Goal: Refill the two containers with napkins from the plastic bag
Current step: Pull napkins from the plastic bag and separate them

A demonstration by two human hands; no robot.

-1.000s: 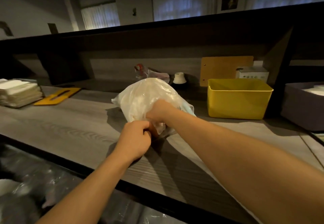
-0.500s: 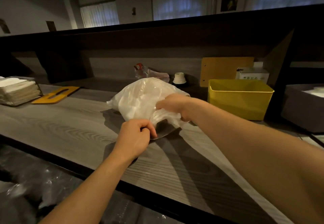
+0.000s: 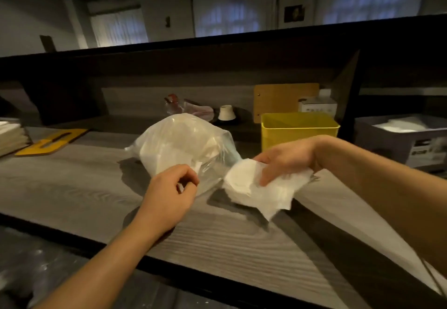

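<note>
A clear plastic bag (image 3: 181, 144) stuffed with white napkins lies on the grey wooden counter (image 3: 84, 187). My left hand (image 3: 169, 192) pinches the bag's open edge at its near side. Just right of the bag's mouth, my right hand (image 3: 285, 158) grips a bunch of white napkins (image 3: 256, 190) above the counter. A yellow container (image 3: 297, 127) stands behind my right hand. A grey container (image 3: 399, 141) holding some white napkins sits at the far right.
A stack of napkins (image 3: 9, 136) sits at the far left beside a flat yellow piece (image 3: 50, 139). A wooden board (image 3: 285, 100), a white box (image 3: 316, 106), a small white cup (image 3: 226, 112) and wrapped items (image 3: 188, 107) line the back. A dark ledge runs along the counter's near edge.
My right hand has come out of the bag with a bunch of napkins and moved right. My left hand stays pinching the bag's edge.
</note>
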